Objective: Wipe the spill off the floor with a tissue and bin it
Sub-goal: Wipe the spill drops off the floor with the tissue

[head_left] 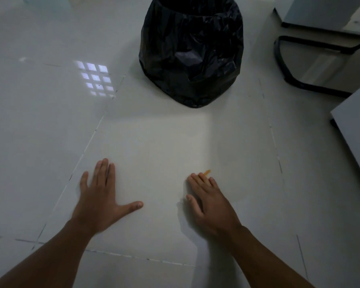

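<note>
A small orange streak of spill (207, 172) lies on the white tiled floor (154, 142), just beyond the fingertips of my right hand (208, 204). That hand lies flat, fingers together, pressing down on what looks like a white tissue (182, 213); only a faint pale edge of it shows left of the thumb. My left hand (101, 196) rests flat on the floor to the left, fingers spread, holding nothing. A bin lined with a black bag (191, 50) stands on the floor straight ahead, its mouth open at the top.
A black tubular chair base (285, 65) sits at the right of the bin. Grey cabinet or desk panels (353, 125) close in along the right edge. A ceiling light reflects off the tiles (96, 80) at the left.
</note>
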The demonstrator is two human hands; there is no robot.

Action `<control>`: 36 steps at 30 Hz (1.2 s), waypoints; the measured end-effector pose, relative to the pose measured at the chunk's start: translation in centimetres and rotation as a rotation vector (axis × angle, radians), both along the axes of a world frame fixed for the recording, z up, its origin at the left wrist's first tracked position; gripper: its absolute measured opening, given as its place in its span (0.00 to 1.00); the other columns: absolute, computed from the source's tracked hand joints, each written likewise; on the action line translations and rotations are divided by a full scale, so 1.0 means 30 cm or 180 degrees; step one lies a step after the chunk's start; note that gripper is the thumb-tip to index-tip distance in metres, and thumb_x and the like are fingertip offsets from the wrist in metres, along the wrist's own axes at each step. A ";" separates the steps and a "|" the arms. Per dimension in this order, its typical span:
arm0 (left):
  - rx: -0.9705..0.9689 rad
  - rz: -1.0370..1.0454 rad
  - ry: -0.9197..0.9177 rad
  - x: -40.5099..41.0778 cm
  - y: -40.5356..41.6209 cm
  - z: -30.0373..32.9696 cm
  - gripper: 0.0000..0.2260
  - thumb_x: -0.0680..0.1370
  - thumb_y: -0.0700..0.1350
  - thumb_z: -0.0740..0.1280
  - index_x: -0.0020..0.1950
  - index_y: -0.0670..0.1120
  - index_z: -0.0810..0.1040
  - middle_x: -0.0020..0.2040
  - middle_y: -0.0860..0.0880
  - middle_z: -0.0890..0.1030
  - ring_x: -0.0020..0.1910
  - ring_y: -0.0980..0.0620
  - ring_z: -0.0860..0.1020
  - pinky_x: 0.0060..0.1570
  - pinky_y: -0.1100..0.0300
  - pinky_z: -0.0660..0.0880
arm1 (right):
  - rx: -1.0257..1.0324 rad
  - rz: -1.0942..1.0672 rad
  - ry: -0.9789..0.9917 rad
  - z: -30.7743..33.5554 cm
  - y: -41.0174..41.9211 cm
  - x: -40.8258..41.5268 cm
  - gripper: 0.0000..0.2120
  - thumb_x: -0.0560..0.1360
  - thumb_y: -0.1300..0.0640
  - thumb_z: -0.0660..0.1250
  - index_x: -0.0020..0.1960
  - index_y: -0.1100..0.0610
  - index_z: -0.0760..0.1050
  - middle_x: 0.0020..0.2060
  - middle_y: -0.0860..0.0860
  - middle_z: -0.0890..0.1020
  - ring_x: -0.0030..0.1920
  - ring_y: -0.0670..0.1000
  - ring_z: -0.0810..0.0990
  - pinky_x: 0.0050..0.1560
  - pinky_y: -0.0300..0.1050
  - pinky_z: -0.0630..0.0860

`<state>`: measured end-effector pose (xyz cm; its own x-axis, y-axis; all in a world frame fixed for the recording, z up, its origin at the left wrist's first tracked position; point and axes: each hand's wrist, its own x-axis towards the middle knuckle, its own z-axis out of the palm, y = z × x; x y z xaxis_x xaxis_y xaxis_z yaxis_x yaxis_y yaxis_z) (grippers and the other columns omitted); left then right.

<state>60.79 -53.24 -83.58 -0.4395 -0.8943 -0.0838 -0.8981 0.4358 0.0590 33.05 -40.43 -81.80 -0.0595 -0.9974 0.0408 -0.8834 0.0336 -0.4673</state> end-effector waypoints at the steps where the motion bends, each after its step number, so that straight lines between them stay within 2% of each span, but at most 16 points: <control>1: -0.0002 0.0002 0.0003 0.000 -0.001 0.000 0.60 0.63 0.83 0.50 0.76 0.36 0.56 0.79 0.36 0.56 0.79 0.42 0.53 0.73 0.35 0.52 | -0.0044 -0.0071 0.0006 -0.001 0.005 -0.008 0.29 0.80 0.45 0.51 0.75 0.58 0.67 0.75 0.53 0.69 0.77 0.50 0.60 0.76 0.38 0.42; 5: 0.0012 -0.0004 0.0027 0.001 -0.001 0.003 0.59 0.63 0.83 0.49 0.77 0.36 0.55 0.79 0.36 0.55 0.79 0.43 0.51 0.74 0.36 0.51 | -0.0085 -0.0600 -0.0065 -0.015 0.032 -0.052 0.30 0.79 0.43 0.51 0.76 0.56 0.66 0.76 0.54 0.68 0.78 0.49 0.57 0.78 0.44 0.45; 8: 0.0008 0.0010 0.0039 0.005 0.000 0.003 0.60 0.63 0.83 0.49 0.77 0.37 0.54 0.79 0.37 0.55 0.79 0.43 0.51 0.74 0.36 0.51 | 0.0013 -0.0869 -0.0087 -0.019 0.046 -0.063 0.34 0.79 0.42 0.50 0.79 0.60 0.57 0.79 0.55 0.59 0.79 0.50 0.52 0.78 0.44 0.41; 10: 0.0004 0.0017 0.0032 0.004 0.000 0.003 0.60 0.63 0.83 0.48 0.77 0.37 0.55 0.79 0.37 0.55 0.79 0.43 0.51 0.74 0.36 0.51 | 0.0108 -0.0802 -0.0051 -0.023 0.039 -0.045 0.34 0.80 0.43 0.49 0.79 0.61 0.54 0.79 0.56 0.57 0.80 0.50 0.50 0.78 0.44 0.40; 15: 0.0045 0.0038 0.0067 0.007 0.000 0.006 0.60 0.62 0.83 0.48 0.77 0.37 0.53 0.80 0.38 0.53 0.79 0.45 0.48 0.75 0.37 0.49 | 0.0148 -0.0416 0.0032 -0.032 -0.003 0.026 0.32 0.79 0.47 0.44 0.76 0.62 0.64 0.76 0.58 0.66 0.78 0.53 0.59 0.78 0.47 0.46; 19: 0.0052 0.0048 0.0069 0.005 0.001 0.005 0.60 0.62 0.83 0.47 0.78 0.38 0.52 0.80 0.39 0.51 0.80 0.46 0.46 0.75 0.38 0.47 | 0.0112 -0.0232 0.0096 -0.037 -0.003 0.036 0.26 0.79 0.54 0.49 0.71 0.65 0.71 0.71 0.61 0.73 0.73 0.58 0.69 0.75 0.47 0.51; 20: 0.0049 0.0049 0.0087 0.004 0.001 0.004 0.60 0.62 0.83 0.47 0.78 0.38 0.52 0.80 0.39 0.51 0.80 0.46 0.46 0.75 0.38 0.47 | 0.0086 -0.0172 0.0133 -0.040 0.006 0.035 0.26 0.80 0.53 0.49 0.72 0.64 0.69 0.72 0.60 0.71 0.75 0.57 0.67 0.76 0.47 0.50; 24: 0.0031 0.0052 0.0116 0.005 -0.001 0.005 0.60 0.62 0.83 0.48 0.78 0.38 0.52 0.80 0.39 0.51 0.80 0.46 0.46 0.75 0.38 0.47 | 0.0160 0.0090 0.0286 -0.039 0.028 0.033 0.30 0.81 0.47 0.46 0.80 0.60 0.55 0.80 0.55 0.56 0.80 0.50 0.49 0.78 0.47 0.41; 28: 0.0036 0.0059 0.0100 0.003 -0.002 0.001 0.60 0.62 0.83 0.48 0.78 0.38 0.52 0.80 0.39 0.51 0.80 0.46 0.46 0.75 0.38 0.47 | 0.0240 0.0281 0.0544 -0.024 0.001 0.008 0.30 0.83 0.46 0.48 0.81 0.58 0.49 0.80 0.53 0.50 0.80 0.47 0.43 0.77 0.45 0.36; 31: 0.0035 0.0054 0.0120 0.003 0.000 0.005 0.60 0.62 0.83 0.47 0.78 0.38 0.52 0.80 0.39 0.51 0.80 0.46 0.46 0.75 0.38 0.47 | 0.0211 0.0251 0.0516 -0.015 0.004 0.002 0.29 0.84 0.47 0.50 0.81 0.59 0.51 0.80 0.52 0.52 0.80 0.49 0.46 0.78 0.45 0.38; 36: 0.0048 0.0052 0.0155 0.003 0.000 0.003 0.60 0.62 0.83 0.47 0.78 0.37 0.53 0.80 0.38 0.52 0.80 0.45 0.47 0.75 0.37 0.48 | 0.0221 0.0250 0.0635 -0.032 0.066 0.011 0.28 0.83 0.49 0.49 0.78 0.62 0.59 0.78 0.56 0.62 0.79 0.53 0.57 0.77 0.50 0.47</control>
